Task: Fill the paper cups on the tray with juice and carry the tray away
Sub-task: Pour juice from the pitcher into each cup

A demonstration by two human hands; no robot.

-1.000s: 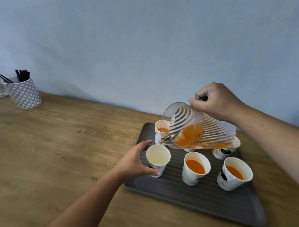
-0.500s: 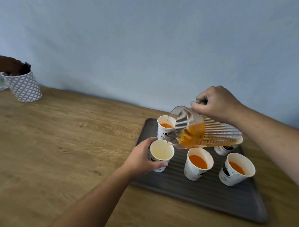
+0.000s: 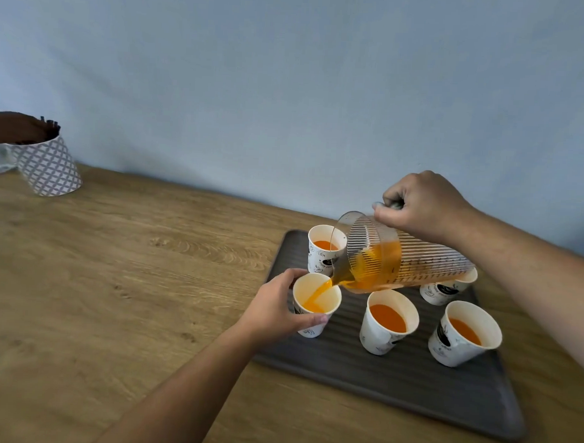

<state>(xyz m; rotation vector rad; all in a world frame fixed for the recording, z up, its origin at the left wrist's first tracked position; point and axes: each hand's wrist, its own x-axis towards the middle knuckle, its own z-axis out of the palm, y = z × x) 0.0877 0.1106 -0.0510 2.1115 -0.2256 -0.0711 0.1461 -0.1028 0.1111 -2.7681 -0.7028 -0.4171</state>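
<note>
Left hand point(image 3: 273, 307) wraps the front-left paper cup point(image 3: 330, 298) on the tray point(image 3: 410, 394), nearest its left edge. Clear ribbed jug point(image 3: 399, 263) tilts down-left with its spout just over that cup's rim (juice streaming in). Its long axis rises rightward to the right hand point(image 3: 418, 206), fist closed on the handle.

Views: one, head-worn, wide-angle.
Facing: forward and down onto the light-brown wooden tabletop point(image 3: 113, 297).
Range: near, within arm's reach.
Framing: dark grey ribbed rectangular tray point(image 3: 410, 387) between 4 and 5 o'clock; pale blue wall point(image 3: 289, 87) towards 12 o'clock.
</note>
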